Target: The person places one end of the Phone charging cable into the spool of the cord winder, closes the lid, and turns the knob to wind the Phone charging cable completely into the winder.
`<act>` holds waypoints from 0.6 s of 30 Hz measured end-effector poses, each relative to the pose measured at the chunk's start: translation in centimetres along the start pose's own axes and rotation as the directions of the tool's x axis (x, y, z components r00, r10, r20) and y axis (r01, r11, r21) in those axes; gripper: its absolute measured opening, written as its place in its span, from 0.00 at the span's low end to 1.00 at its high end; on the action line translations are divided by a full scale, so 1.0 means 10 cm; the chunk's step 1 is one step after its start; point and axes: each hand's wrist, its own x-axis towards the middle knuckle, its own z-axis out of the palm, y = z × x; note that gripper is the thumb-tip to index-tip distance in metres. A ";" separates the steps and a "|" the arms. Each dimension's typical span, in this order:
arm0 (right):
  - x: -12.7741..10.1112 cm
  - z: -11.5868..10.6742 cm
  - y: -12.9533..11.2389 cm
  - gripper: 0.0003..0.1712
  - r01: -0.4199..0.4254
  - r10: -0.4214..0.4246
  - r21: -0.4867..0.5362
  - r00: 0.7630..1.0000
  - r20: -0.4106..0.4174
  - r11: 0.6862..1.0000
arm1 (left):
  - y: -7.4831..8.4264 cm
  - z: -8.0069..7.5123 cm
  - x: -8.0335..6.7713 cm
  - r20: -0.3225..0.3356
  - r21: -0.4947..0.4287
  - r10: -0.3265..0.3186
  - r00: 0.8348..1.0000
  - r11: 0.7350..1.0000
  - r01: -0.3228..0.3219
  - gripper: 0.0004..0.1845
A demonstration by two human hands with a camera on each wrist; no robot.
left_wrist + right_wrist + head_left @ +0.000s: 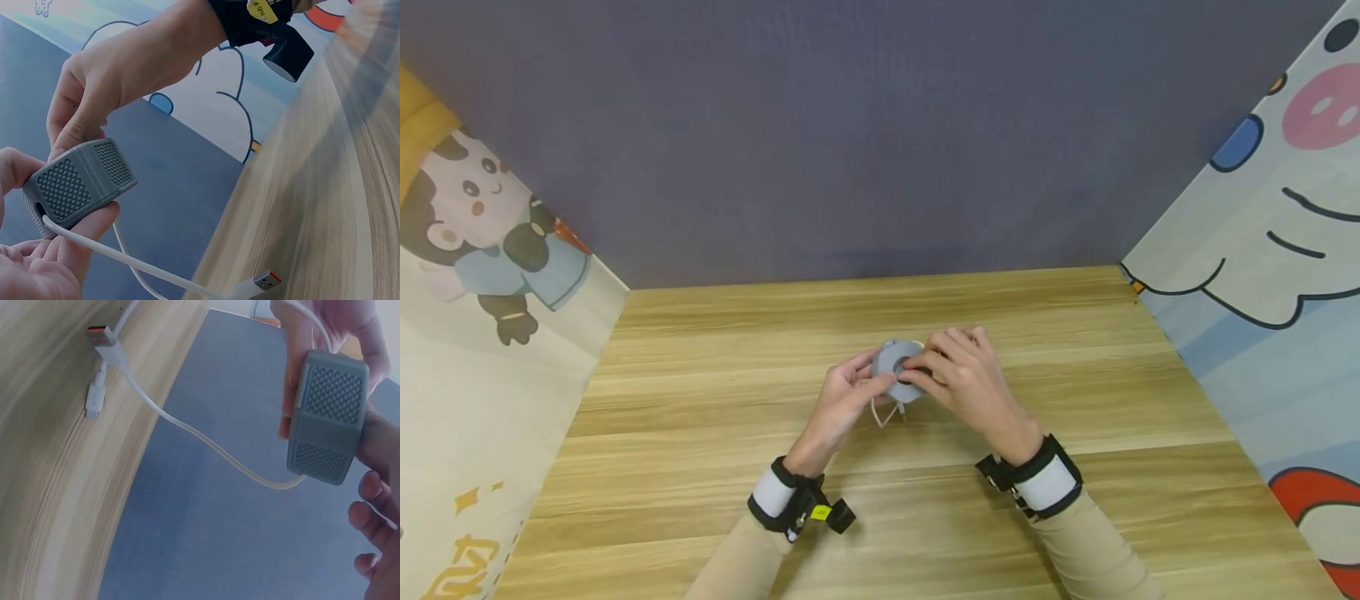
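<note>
Held over the table is a grey cable winder, round-faced with a dark central opening; its faceted sides have a raised diamond texture in both wrist views. My left hand grips it from the left, thumb on the face and fingers behind. From the right, my right hand reaches in, its thumb and index finger pinching at the central opening. A white cable comes out of the winder and hangs in a loop below. Its USB-A plug and smaller USB-C plug dangle near each other.
A wood-grain table lies beneath both hands. Behind it stands a dark grey-blue panel. Cartoon-printed side walls rise at the left and right. Each wrist wears a black strap with a small camera.
</note>
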 end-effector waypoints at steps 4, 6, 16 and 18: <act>0.00 0.01 -0.01 0.13 -0.022 0.022 0.005 1.000 -0.005 1.000 | 0.00 0.01 0.00 0.004 -0.019 0.011 1.000 1.000 -0.011 0.31; 0.00 0.02 -0.02 0.13 -0.030 0.030 0.011 0.999 -0.014 0.999 | 0.00 0.01 0.00 0.002 -0.023 0.016 1.000 1.000 -0.016 0.32; 0.00 0.05 -0.06 0.15 -0.066 0.067 0.018 0.996 -0.063 0.998 | 0.00 0.03 -0.01 -0.021 -0.040 0.038 0.999 0.998 -0.039 0.32; 0.00 0.06 -0.07 0.15 -0.073 0.074 0.022 0.995 -0.068 0.997 | 0.00 0.04 -0.01 -0.029 -0.035 0.038 0.999 0.999 -0.039 0.32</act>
